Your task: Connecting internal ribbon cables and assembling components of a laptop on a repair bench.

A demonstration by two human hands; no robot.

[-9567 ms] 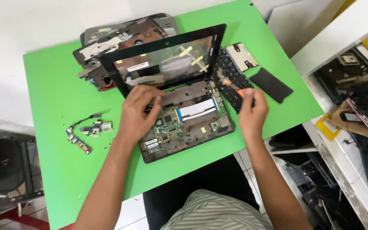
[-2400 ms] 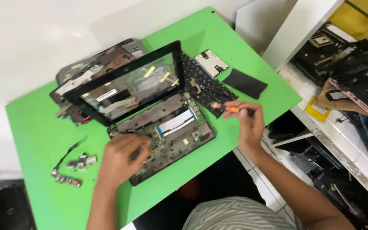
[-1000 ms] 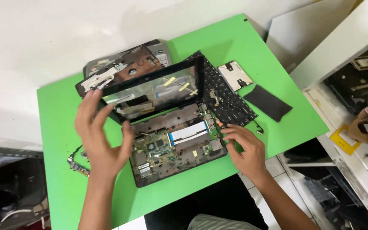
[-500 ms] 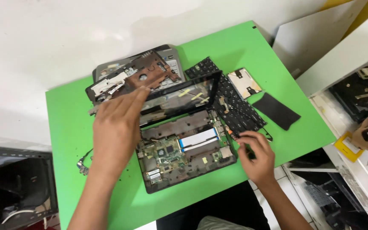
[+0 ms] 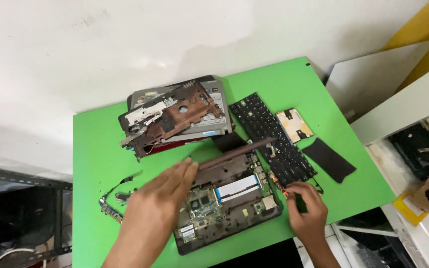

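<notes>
An opened laptop base (image 5: 224, 208) with its bare circuit board lies at the near edge of the green table (image 5: 100, 144). Its screen lid (image 5: 239, 151) stands on its hinges and shows edge-on as a dark bar. My left hand (image 5: 160, 198) is flat, fingertips pressed against the lid's left end. My right hand (image 5: 306, 211) rests on the table by the base's right corner, curled around a small orange-handled screwdriver (image 5: 280, 182).
A loose black keyboard (image 5: 269, 131), a small tan board (image 5: 294, 124) and a black pad (image 5: 328, 160) lie to the right. Stacked laptop shells (image 5: 175, 116) sit behind. Small parts with a cable (image 5: 115, 201) lie on the left. Shelves of electronics (image 5: 423, 159) stand to the right.
My left hand lifted off the circuit board to the lid, which now shows edge-on instead of its inner face. My right hand came down beside the base's right corner.
</notes>
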